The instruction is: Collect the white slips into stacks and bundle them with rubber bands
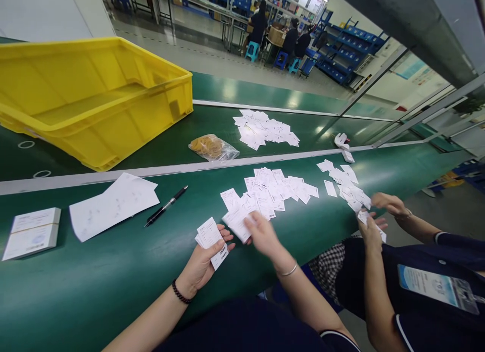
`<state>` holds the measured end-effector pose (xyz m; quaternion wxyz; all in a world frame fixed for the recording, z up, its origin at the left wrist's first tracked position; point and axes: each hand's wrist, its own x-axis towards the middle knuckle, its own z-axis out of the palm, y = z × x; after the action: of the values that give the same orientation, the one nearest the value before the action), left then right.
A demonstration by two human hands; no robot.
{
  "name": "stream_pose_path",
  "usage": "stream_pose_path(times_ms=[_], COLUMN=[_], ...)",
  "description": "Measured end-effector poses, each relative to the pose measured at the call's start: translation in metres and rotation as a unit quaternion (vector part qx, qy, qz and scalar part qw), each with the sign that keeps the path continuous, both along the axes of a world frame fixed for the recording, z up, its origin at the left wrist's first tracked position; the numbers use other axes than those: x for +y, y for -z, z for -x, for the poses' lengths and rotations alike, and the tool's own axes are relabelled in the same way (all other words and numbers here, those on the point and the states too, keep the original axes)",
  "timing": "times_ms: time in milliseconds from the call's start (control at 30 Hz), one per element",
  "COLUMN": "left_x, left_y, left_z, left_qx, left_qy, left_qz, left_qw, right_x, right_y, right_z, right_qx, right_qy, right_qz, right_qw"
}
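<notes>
Left grip (202,265) is closed on a small fan of printed white cards (208,234), thumb across their face and fingers behind, the far fingertips showing past the right edge. Right grip (262,233), blurred, has its fingers drawn in on the right edge of a white slip (235,221); whether it is one piece or several I cannot tell. That slip is over the near left side of a loose card pile (271,188), which spreads on the green table (98,286) just beyond both hands. Beyond a pale strip (170,169) lies a far pile (267,131) of similar cards, with a clear bag (212,147) of yellowish-brown contents to its left and a large yellow bin (147,119) farther left. On the near left are a black pen (165,206), overlapping white sheets (113,206) and a banded stack (32,235) of white papers. To the right, a co-worker's hands (370,235) hold cards beside a smaller pile (346,184), and a crumpled white object (343,146) lies beyond it, against the strip.
</notes>
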<state>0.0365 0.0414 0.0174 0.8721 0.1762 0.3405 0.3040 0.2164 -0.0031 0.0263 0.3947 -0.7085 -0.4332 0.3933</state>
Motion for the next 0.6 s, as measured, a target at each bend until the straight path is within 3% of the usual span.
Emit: stream_pose_path(times_ms=[67, 133, 200, 267, 367, 500, 600], left_x=[0.000, 0.001, 0.002, 0.003, 0.003, 0.002, 0.001], left_y=[0.002, 0.002, 0.001, -0.001, -0.002, 0.001, 0.002], left_z=[-0.001, -0.001, 0.000, 0.001, 0.002, 0.003, 0.003], left_qx=[0.004, 0.011, 0.007, -0.004, -0.024, -0.018, -0.002], left_qy=[-0.011, -0.018, -0.025, -0.030, -0.034, -0.012, -0.002], left_qz=[0.014, 0.034, 0.053, 0.059, 0.041, -0.007, -0.027], left_qw=[1.000, 0.999, 0.998, 0.998, 0.998, 1.000, 1.000], right_x=[-0.004, -0.004, -0.001, 0.002, 0.002, -0.004, -0.007], right_y=[-0.002, -0.008, -0.014, -0.016, -0.012, -0.003, -0.003], right_z=[0.027, 0.032, 0.017, -0.010, -0.043, -0.063, -0.068], right_qx=[-0.004, -0.098, -0.238, -0.370, -0.459, -0.419, -0.307], right_qy=[-0.095, -0.110, -0.046, 0.036, 0.084, 0.105, 0.136], right_qz=[-0.017, -0.013, 0.032, 0.101, 0.172, 0.161, 0.094], right_qw=[0.995, 0.989, 0.970, 0.923, 0.868, 0.888, 0.937])
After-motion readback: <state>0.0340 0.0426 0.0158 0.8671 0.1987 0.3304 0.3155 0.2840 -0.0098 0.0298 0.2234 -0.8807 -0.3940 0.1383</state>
